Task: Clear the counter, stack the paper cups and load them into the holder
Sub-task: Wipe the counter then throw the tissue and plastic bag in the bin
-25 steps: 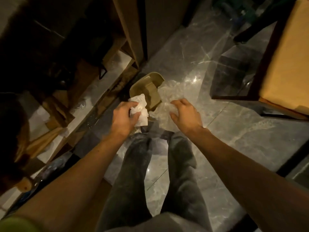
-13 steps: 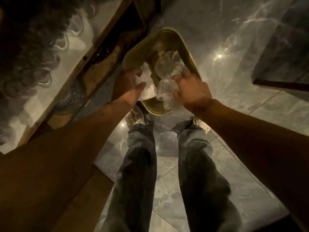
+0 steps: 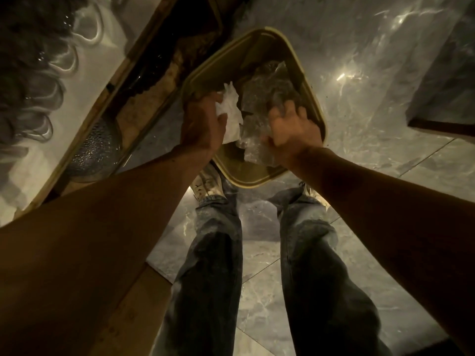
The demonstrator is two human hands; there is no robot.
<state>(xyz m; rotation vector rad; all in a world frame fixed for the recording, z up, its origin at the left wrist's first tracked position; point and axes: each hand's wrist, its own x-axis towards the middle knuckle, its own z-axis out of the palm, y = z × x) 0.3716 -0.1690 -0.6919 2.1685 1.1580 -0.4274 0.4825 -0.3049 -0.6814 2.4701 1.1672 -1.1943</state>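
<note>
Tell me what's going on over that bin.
A person stands over a tan bin on the marble floor, with both hands above its opening. The left hand holds a crumpled white tissue and the right hand holds crumpled clear plastic. Neither grip has let go yet, so the rubbish is not yet dropped in. No paper cups show in this view.
</note>
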